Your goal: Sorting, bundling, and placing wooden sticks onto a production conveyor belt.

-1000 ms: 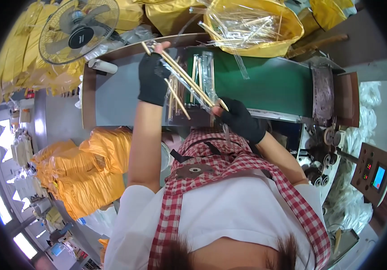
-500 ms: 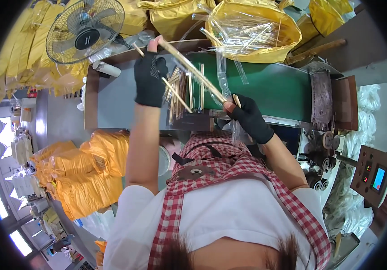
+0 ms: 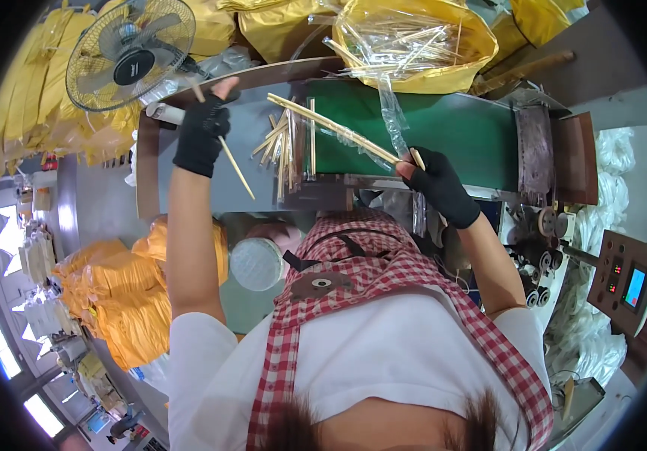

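My left hand (image 3: 202, 135), in a black fingerless glove, is closed round a thin wooden chopstick (image 3: 238, 170) that slants across it, over the grey left part of the worktable (image 3: 177, 169). My right hand (image 3: 444, 186), gloved the same way, grips chopsticks (image 3: 331, 126) by their near end. They point up and to the left, with clear plastic film along them. From beside the right hand a clear plastic strip (image 3: 391, 113) runs up toward the open yellow sack (image 3: 406, 85). Between the hands lies a loose pile of chopsticks (image 3: 284, 154), next to the green belt (image 3: 459, 135).
Wrapped chopsticks fill the yellow sack at the far edge. A fan (image 3: 132, 64) stands at the far left. Orange bags (image 3: 113, 293) and a round white-topped container (image 3: 256, 263) are at near left. Rollers (image 3: 541, 255) and a control panel (image 3: 624, 282) stand at right.
My left hand has moved left and down, away from the far end of the right hand's chopsticks, keeping a chopstick. My right hand has shifted slightly right with its chopsticks.
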{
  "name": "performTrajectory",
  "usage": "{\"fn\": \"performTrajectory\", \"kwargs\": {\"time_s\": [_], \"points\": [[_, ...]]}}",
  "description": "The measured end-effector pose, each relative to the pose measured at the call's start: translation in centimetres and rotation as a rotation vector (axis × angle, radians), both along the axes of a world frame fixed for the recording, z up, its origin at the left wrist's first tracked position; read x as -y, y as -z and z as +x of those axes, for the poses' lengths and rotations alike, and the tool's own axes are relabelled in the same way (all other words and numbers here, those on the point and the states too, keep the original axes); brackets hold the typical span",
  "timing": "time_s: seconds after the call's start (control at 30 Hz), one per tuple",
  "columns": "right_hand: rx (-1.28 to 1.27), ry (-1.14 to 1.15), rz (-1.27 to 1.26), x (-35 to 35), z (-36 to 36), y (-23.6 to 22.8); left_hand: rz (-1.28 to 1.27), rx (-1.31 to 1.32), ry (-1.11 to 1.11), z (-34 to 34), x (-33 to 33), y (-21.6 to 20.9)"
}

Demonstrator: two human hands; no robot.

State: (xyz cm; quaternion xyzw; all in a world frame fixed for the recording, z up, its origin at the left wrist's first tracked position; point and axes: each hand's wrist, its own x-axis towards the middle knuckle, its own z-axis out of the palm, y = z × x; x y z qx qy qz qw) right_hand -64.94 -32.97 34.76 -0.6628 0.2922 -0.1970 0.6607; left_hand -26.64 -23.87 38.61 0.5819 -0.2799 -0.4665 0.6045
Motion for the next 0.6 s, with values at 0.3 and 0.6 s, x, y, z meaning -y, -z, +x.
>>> {"fn": "performTrajectory", "kwargs": {"time_s": [0.3,0.6], "points": [[-0.056,-0.054,-0.061,0.2,-0.4,0.5,0.269,0.441,0.391,-2.6,-1.2,1.5],[-0.085,-0.126,-0.080,0.5,-1.5,0.8,0.301,0.402,0.529,-4.2,-5.1,2.7]]}}
